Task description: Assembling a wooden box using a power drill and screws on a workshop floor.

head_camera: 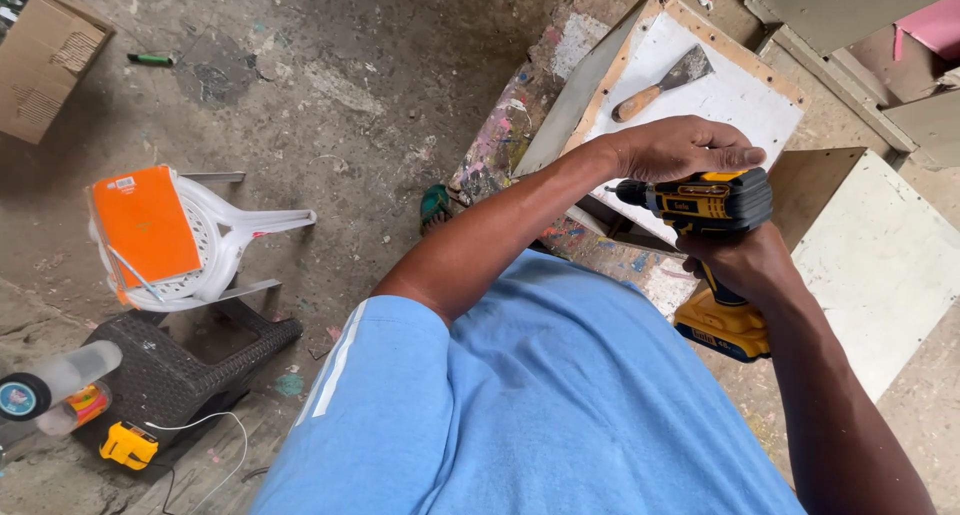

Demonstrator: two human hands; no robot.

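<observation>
My right hand (745, 265) grips the handle of a yellow and black cordless drill (712, 207), whose bit end points left and whose battery pack sits at the bottom. My left hand (680, 147) lies flat over the top of the drill's body, fingers together and pointing right. Under both hands stands a white-faced wooden board box (735, 100) with a bare wood rim. A putty knife (662, 85) with a wooden handle lies on that white face, just above my left hand.
A white panel (880, 265) lies to the right. A white plastic chair (240, 235) lies tipped over at left with an orange booklet (148, 225) on it, above a dark plastic stool (170, 370). A yellow charger (128, 445), cardboard box (40, 65) and paint-stained concrete floor surround them.
</observation>
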